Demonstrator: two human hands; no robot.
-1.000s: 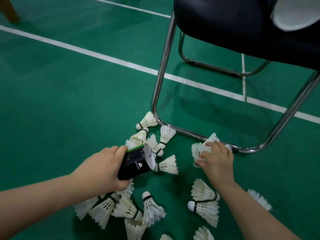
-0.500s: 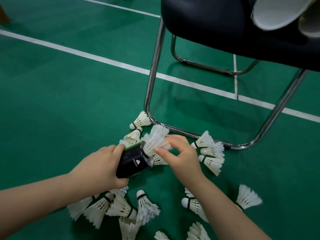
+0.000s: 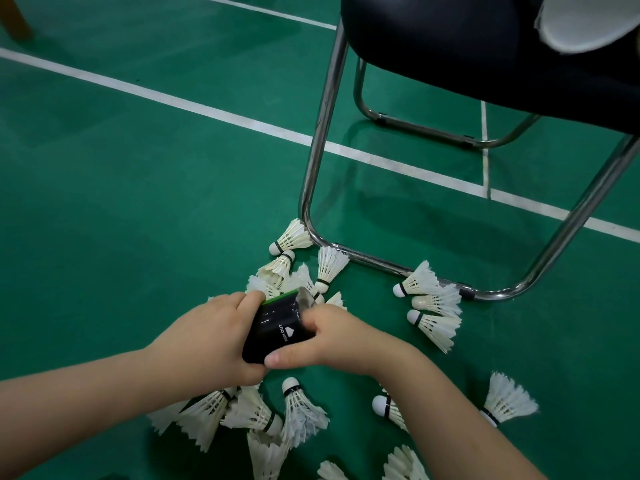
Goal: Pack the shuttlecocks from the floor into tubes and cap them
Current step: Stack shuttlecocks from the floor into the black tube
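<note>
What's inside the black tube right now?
The black tube shows only a grey sliver of inner wall; the right hand covers its mouth, hiding any contents.

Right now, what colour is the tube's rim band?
Green, on the black tube; head view shows it.

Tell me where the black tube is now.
In the head view the black tube is low centre, gripped between the left hand and right hand, over the shuttlecocks, near the chair frame.
</note>
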